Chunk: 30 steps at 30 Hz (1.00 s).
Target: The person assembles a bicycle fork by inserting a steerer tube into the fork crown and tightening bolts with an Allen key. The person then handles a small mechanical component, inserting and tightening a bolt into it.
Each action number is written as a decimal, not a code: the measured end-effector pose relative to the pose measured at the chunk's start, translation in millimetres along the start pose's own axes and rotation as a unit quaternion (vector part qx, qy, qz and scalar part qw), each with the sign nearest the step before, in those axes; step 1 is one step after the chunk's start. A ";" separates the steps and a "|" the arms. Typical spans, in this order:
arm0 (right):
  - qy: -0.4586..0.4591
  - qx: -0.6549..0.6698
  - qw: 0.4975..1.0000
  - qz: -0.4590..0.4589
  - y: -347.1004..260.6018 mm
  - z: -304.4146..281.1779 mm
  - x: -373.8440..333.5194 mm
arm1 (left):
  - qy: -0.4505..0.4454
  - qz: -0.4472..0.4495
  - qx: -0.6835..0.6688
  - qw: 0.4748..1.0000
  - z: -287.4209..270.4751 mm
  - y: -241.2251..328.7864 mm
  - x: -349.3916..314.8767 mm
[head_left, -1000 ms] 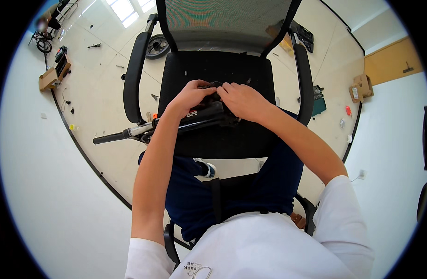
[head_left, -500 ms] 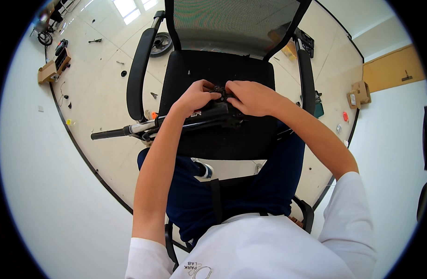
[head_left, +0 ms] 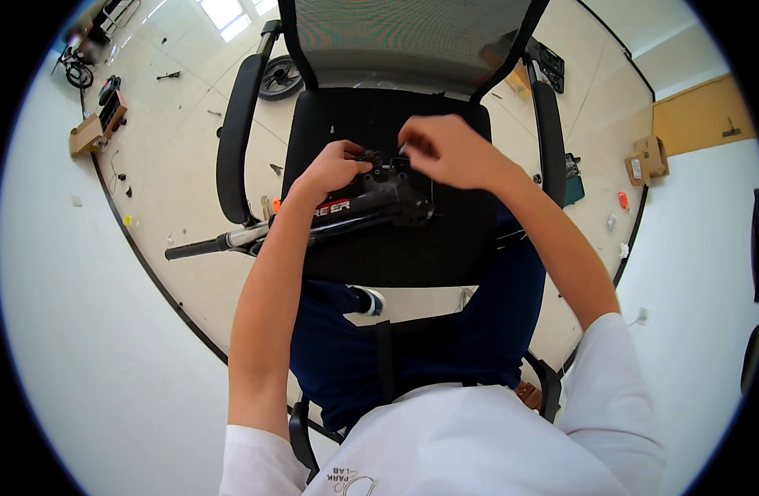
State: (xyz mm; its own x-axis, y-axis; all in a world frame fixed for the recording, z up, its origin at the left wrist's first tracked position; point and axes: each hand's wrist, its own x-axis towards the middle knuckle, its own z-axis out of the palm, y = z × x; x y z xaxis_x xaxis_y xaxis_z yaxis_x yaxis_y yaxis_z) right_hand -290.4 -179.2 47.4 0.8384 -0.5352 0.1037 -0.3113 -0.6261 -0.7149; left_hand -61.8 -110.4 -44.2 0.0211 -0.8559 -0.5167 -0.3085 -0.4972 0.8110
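I count two hands of mine: one left hand, one right hand. Near them I have one black frame, with one grip showing. There are two chairs: one front chair, with one backrest and two armrests, and my own chair. On the floor I see one loose wheel, one tool case, one red piece, and scattered bits too small for me to count. I also count one open box, at least one carton, one door, one shoe and two wall plates.
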 end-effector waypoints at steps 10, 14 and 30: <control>0.136 0.069 0.954 0.256 116.6 83.0 -58.6 | 0.037 -0.036 0.015 0.999 -13.7 6.6 31.9; 0.151 0.085 0.953 0.247 120.1 93.3 -61.4 | 0.066 -0.104 0.023 0.992 -20.1 7.7 56.4; 0.166 0.300 0.902 0.264 63.4 85.7 -77.6 | 0.106 0.107 0.172 0.974 -49.3 22.9 -115.9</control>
State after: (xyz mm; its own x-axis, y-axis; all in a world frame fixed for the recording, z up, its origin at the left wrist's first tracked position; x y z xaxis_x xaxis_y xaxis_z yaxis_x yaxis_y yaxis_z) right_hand -336.9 -128.8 -65.2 0.4332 -0.8714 -0.2300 -0.2463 0.1310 -0.9603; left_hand -24.4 -29.7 47.7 0.1061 -0.9627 -0.2491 -0.6272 -0.2592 0.7344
